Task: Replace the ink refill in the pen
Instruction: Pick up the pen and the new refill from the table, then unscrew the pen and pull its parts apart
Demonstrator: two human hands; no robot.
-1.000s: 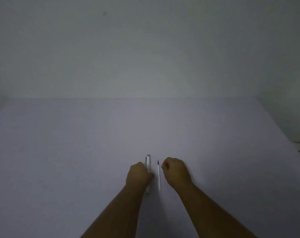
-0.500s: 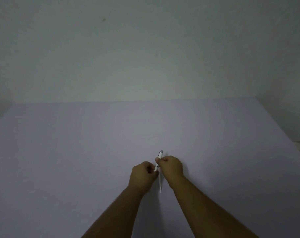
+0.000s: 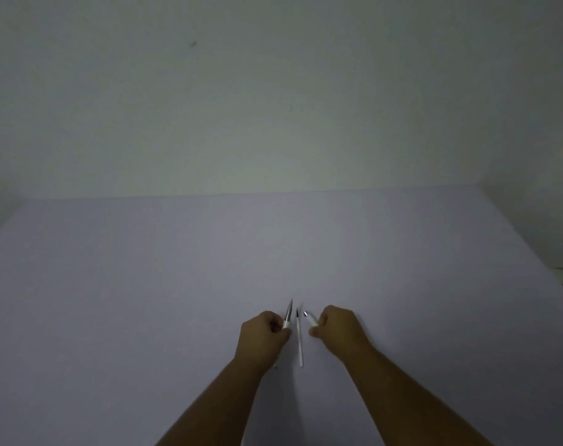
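Since half a second ago your hands have parted: the pen they worked together at mid-table is now in two pieces. Your left hand (image 3: 263,337) is closed on the front section (image 3: 287,315), whose tapered tip points away from you; a thin end seems to show below the wrist, too small to be sure of. Your right hand (image 3: 338,329) is pinched on the short rear piece (image 3: 310,319), silver end toward the middle. Between the hands, touching neither, the spare refill (image 3: 299,339) lies on the pale table (image 3: 145,284), dark tip away from you. Judgement: halves held apart to clear the barrel; spare kept central for either hand. Old refill probably not yet drawn.
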